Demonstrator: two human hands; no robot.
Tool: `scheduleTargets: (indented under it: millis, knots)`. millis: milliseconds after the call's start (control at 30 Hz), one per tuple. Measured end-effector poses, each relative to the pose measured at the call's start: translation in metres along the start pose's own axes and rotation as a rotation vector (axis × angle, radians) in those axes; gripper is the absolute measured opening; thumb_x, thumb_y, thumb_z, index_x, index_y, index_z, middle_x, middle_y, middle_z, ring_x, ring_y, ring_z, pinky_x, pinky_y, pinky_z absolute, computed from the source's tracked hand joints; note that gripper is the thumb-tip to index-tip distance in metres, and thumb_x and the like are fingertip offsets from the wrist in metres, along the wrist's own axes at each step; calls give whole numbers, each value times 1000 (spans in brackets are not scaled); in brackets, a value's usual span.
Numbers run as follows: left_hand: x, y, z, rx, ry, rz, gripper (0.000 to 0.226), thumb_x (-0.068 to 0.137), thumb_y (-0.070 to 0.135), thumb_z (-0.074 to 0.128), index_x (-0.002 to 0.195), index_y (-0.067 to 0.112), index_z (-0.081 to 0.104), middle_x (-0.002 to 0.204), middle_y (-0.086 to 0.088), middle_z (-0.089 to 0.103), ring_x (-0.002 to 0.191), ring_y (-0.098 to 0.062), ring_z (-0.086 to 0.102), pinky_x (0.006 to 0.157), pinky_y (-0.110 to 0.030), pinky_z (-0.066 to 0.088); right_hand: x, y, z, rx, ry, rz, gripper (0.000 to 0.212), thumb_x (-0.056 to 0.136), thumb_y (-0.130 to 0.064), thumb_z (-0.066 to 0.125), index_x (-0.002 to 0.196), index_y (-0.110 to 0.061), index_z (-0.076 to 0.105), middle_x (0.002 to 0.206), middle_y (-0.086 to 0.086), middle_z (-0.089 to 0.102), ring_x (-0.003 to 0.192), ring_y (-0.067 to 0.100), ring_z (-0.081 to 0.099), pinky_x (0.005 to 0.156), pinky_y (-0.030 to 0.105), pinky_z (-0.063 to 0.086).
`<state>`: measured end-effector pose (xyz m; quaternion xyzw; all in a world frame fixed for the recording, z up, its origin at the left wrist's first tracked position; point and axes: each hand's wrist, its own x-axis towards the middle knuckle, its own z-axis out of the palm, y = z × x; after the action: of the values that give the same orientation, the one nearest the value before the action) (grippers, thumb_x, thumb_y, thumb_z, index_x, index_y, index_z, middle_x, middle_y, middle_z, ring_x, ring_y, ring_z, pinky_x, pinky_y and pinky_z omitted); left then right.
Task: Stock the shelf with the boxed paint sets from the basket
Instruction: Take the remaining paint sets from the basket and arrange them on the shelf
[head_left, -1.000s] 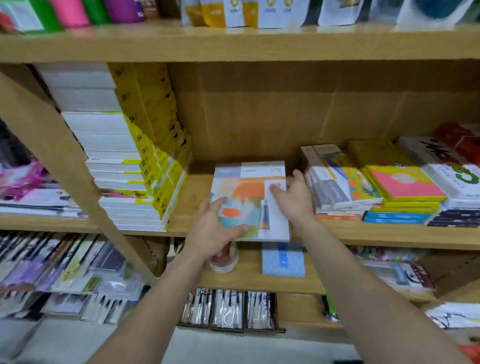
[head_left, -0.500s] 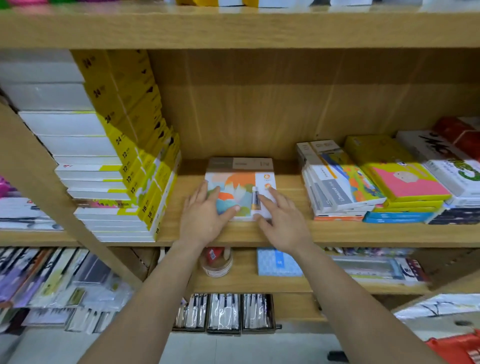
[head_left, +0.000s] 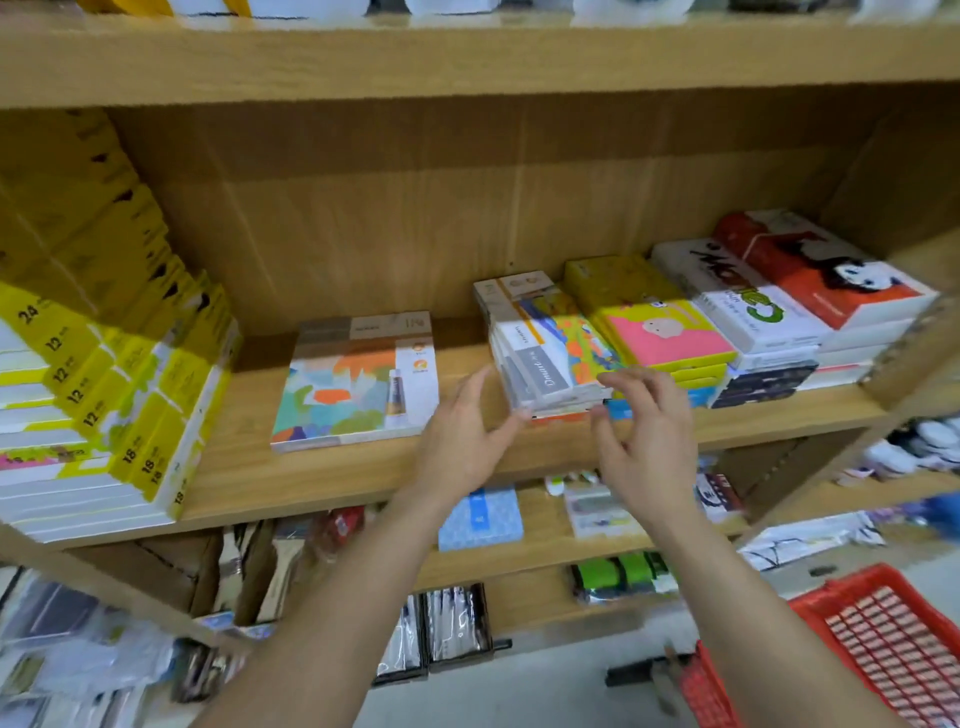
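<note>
A boxed paint set (head_left: 358, 382) with a pastel abstract cover and a pictured paint tube lies flat on the wooden shelf (head_left: 322, 478), between the yellow stack and the mixed stacks. My left hand (head_left: 460, 441) hovers just right of the box, fingers spread, holding nothing. My right hand (head_left: 644, 441) is beside it, also empty with fingers apart, in front of a stack of similar boxes (head_left: 545, 353). A red mesh basket (head_left: 883, 639) shows at the lower right, its inside mostly out of view.
A tall leaning stack of yellow and white boxes (head_left: 104, 395) fills the shelf's left. Pink-yellow, white and red boxes (head_left: 753, 312) crowd the right. Below lies a shelf with a blue box (head_left: 480, 517) and small packs. Bare shelf board lies around the paint set.
Both hands slid the paint set back onto the shelf, let go of it and pulled away to the right. The view swung right, bringing the red basket into sight.
</note>
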<state>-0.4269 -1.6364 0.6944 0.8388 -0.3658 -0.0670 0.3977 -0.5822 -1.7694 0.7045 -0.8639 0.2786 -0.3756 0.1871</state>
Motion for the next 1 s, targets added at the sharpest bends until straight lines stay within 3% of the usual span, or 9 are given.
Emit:
scheduleTargets:
  millis: [100,167,367,433,500,633,767,900,1000]
  knots:
    - [8,-3,9,-125,-38,-94,84,83,61,67,151,30,29,144,3,57,126,-20,57,96,-37,49,11,9,6,-78,-58,-46,42,95,-28,55,132,-14,69,134,9,65,120,37,58,102,41,40]
    - [16,59,76,-100,-102,-64,82,84,57,69,151,32,29,140,5,60,120,-19,60,91,-35,51,12,85,-44,-180,-82,12,46,96,-32,50,137,-18,66,141,5,65,121,38,56,102,46,42]
    - [17,41,61,-152,-132,-31,68,100,46,52,158,38,17,143,9,58,123,-13,58,103,-37,48,7,69,-31,-188,-118,-99,50,92,-33,50,137,-19,69,143,-3,66,116,36,53,96,50,52]
    - [19,46,58,-132,-152,-21,65,102,41,51,158,37,18,142,9,58,121,-11,55,102,-31,45,6,73,-28,-167,-116,-84,49,92,-32,50,135,-18,69,142,0,66,117,36,53,97,52,52]
    - [21,44,56,-118,-152,-29,64,103,38,50,159,33,21,147,7,53,128,-13,52,106,-29,41,5,74,-28,-143,-94,-74,45,93,-28,55,133,-16,71,140,2,67,117,34,55,99,51,51]
    - [20,41,57,-88,-185,-53,67,102,46,47,160,33,15,154,5,48,135,-18,50,112,-43,42,9,75,-27,-108,-77,-72,42,93,-22,62,134,-16,71,141,0,68,114,30,56,99,41,51]
    - [19,48,58,-110,-153,-23,74,93,45,65,154,35,24,142,12,57,123,-9,55,102,-32,45,13,70,-22,-106,-171,-21,51,95,-21,63,146,-20,61,154,-2,58,109,30,54,97,40,51]
    - [23,41,60,-73,-118,-19,75,95,43,62,157,33,20,144,3,59,128,-19,57,106,-45,48,17,64,-21,-35,-217,39,46,101,-25,62,147,-24,59,159,-4,52,131,30,58,111,42,44]
    - [23,37,58,-98,-130,-37,79,94,46,62,159,34,18,145,4,58,130,-19,54,108,-47,46,23,53,-17,-1,-214,116,44,104,-30,61,147,-23,59,163,1,47,129,23,64,100,40,55]
